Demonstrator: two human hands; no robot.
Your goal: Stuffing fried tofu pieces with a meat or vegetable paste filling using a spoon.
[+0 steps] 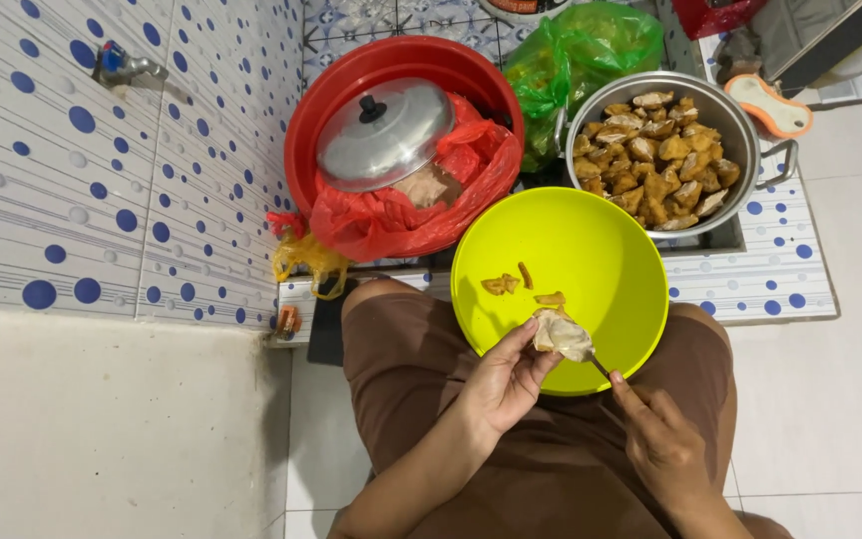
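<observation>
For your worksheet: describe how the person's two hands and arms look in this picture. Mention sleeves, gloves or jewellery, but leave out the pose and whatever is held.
Both the left hand and the right hand are bare, without gloves. No rings, bracelets or watch show. Both forearms are uncovered as far as the picture reaches, so no sleeves appear. Fingernails look short and plain.

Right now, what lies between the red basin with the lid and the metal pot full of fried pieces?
In the head view, a crumpled green plastic bag fills the gap between the red basin and the metal pot; its lower edge meets the yellow bowl.
</observation>
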